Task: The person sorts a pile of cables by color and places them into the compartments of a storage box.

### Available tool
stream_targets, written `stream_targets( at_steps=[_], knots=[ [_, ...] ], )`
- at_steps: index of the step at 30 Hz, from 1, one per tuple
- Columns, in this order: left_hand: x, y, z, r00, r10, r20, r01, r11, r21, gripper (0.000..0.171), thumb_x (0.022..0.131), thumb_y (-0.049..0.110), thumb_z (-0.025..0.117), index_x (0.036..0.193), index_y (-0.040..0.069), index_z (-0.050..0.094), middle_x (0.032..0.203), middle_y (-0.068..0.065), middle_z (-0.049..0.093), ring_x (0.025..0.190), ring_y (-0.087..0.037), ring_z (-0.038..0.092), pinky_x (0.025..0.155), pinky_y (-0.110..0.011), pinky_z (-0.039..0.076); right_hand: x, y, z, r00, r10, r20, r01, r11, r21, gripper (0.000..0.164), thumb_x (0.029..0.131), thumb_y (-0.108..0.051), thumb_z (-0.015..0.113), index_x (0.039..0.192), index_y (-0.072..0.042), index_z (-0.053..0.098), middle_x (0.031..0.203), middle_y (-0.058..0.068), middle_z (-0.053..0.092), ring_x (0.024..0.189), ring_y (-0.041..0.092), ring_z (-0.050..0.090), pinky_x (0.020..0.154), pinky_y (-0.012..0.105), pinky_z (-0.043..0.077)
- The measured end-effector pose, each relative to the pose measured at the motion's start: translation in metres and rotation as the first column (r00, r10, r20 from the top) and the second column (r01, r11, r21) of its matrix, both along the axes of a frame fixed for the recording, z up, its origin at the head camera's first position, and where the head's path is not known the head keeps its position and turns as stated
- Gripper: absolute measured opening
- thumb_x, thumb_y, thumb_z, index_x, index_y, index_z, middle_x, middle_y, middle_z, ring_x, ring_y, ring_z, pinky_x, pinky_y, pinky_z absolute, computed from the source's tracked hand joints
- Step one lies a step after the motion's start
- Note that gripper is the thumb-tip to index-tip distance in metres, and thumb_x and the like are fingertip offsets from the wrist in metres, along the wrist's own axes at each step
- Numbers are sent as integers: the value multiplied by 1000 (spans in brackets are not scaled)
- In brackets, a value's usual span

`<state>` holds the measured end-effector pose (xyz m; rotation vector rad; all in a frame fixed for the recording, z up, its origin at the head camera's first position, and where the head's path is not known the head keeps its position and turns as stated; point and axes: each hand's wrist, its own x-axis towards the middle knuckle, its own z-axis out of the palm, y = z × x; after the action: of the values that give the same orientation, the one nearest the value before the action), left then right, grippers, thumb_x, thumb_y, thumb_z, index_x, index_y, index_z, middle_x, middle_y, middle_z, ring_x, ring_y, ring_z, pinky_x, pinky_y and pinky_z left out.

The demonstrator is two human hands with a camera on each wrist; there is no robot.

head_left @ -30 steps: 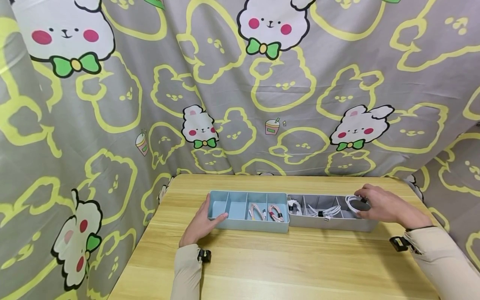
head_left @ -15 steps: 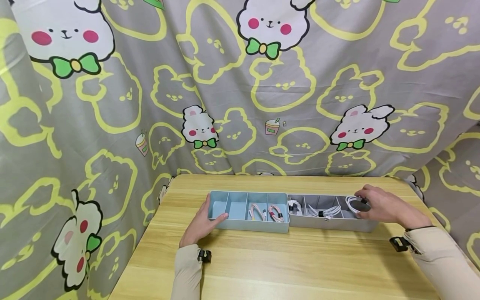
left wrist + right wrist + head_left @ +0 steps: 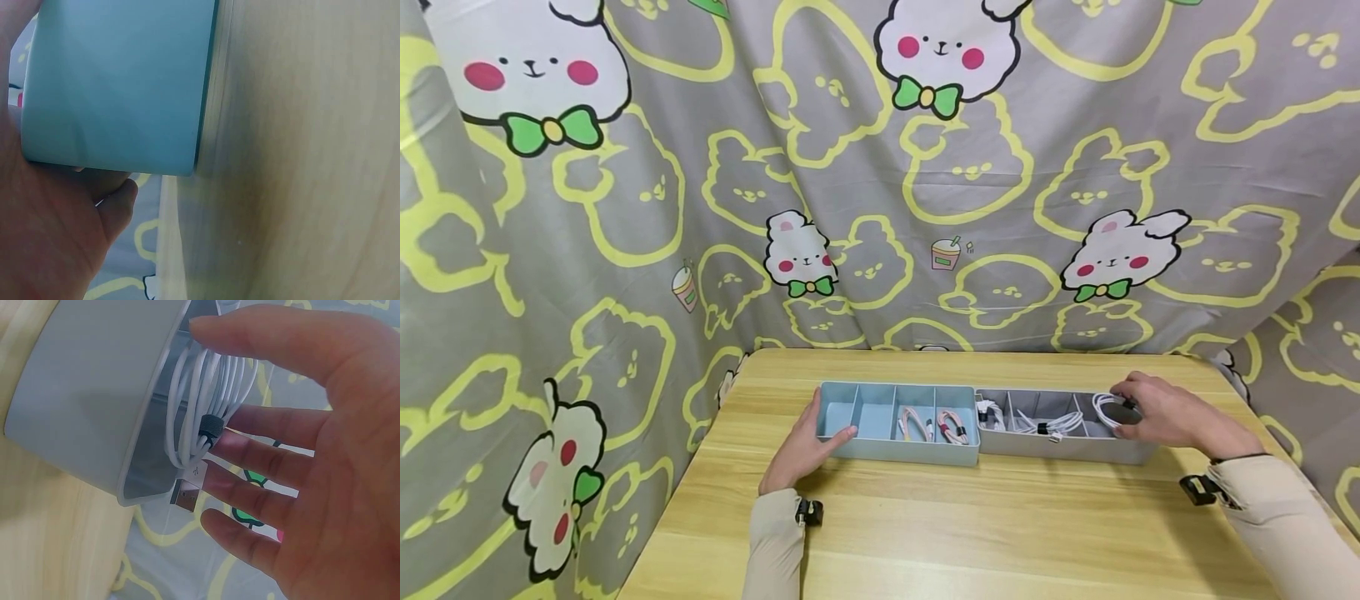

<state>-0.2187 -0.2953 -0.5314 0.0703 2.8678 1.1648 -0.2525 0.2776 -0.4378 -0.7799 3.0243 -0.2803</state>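
A light blue divided box (image 3: 902,452) stands on the table, end to end with a grey divided box (image 3: 1067,447). My left hand (image 3: 800,448) holds the blue box's left end, thumb over the front rim and fingers behind the end wall. At the grey box's right compartment, my right hand (image 3: 1176,414) holds a coiled white USB cable (image 3: 194,403) between thumb and fingers. A black strap (image 3: 211,427) binds this coil, and its metal USB plug (image 3: 185,496) points out past the rim in the right wrist view.
Two pinkish cable coils, one (image 3: 916,423) and another (image 3: 952,427), lie in the blue box's right compartments. White cables (image 3: 1047,422) lie across the grey box's middle, and another coil (image 3: 992,413) sits at its left end. A patterned curtain (image 3: 865,167) hangs behind the table (image 3: 955,525).
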Motion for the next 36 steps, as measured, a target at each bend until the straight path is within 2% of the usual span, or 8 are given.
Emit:
stream_targets(
  at_steps=[13, 22, 30, 36],
  knots=[
    [-2, 0, -2, 1000, 0, -5, 0, 1000, -11, 119, 88, 74, 65, 168, 15, 1, 175, -15, 11, 159, -43, 20, 123, -69, 28, 0, 1, -2, 1000, 5, -3, -5, 1000, -5, 60, 76, -31, 89, 118, 7, 70, 110, 17, 68, 95, 30, 67, 80, 49, 57],
    [-1, -1, -1, 1000, -2, -2, 2, 1000, -14, 118, 87, 76, 64, 168, 23, -4, 176, -13, 9, 160, -41, 19, 124, -68, 27, 0, 0, -1, 1000, 0, -1, 0, 1000, -2, 60, 76, -31, 89, 119, 7, 70, 110, 18, 67, 95, 31, 67, 81, 51, 57],
    [-1, -1, -2, 1000, -2, -6, 2, 1000, -12, 118, 88, 75, 64, 168, 21, -3, 175, -14, 10, 160, -42, 20, 123, -68, 28, -1, 0, -2, 1000, -2, 14, 2, 1000, -9, 60, 77, -30, 88, 119, 8, 69, 111, 19, 67, 95, 31, 67, 80, 50, 57],
    [-1, -1, -3, 1000, -1, -7, 0, 1000, -15, 118, 88, 75, 64, 168, 20, -3, 175, -15, 10, 159, -43, 20, 123, -68, 28, 0, 2, -3, 999, -14, 33, 15, 1000, -25, 60, 79, -29, 87, 121, 9, 68, 113, 20, 67, 99, 35, 67, 83, 54, 57]
  ],
)
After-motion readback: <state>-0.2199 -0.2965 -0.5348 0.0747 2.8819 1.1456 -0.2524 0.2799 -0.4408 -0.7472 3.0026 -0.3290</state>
